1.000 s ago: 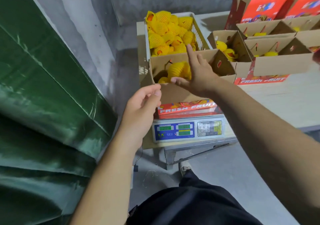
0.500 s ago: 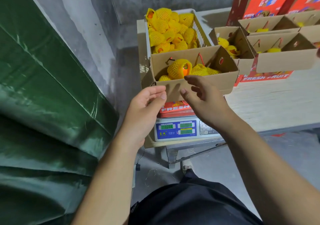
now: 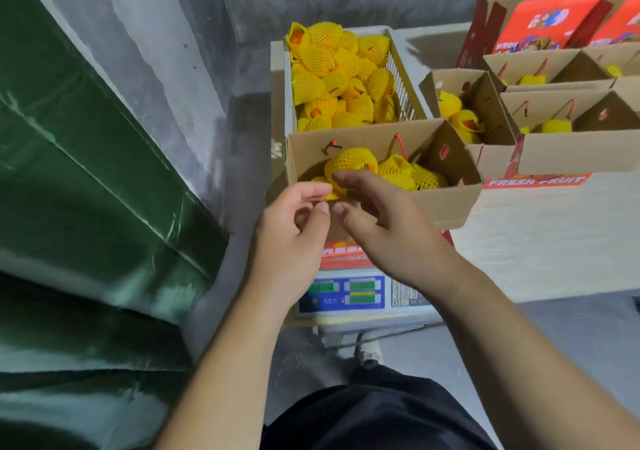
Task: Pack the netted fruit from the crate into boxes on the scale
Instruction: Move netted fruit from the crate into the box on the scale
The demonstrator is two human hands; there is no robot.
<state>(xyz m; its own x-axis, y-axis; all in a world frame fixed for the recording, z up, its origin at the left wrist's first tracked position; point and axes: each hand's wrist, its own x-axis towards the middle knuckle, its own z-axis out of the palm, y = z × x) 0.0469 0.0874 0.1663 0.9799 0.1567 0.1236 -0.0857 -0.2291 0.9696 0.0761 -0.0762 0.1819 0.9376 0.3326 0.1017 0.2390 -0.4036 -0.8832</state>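
The green tarp [image 3: 86, 190] fills your whole left side, so all your work sits on the right, within an arm's reach. The pale table [image 3: 554, 241] carries the filled boxes [image 3: 568, 153], flaps up and netted fruit showing inside, probably set aside there so the scale stays free for one box at a time.

The white crate [image 3: 398, 79] stands directly behind the scale, heaped with netted fruit [image 3: 332, 75]. That likely keeps each transfer a short, straight pull toward you.

The open box [image 3: 446, 203] sits on the scale [image 3: 346, 293], its flaps standing so the mouth stays wide. Several fruit already lie inside, one riding high at the near left [image 3: 349, 162]. The green display faces you below the box, though its figures are too blurred to read.

Your right hand [image 3: 388, 224] hovers over the near wall of the box, fingers loosely curled and apart, with the fingertips at the raised fruit; I cannot tell whether they touch it. Your left hand [image 3: 294, 235] sits just beside it at the box's near left corner, fingers gently bent, holding nothing that I can see. Both seem placed to settle that fruit lower.
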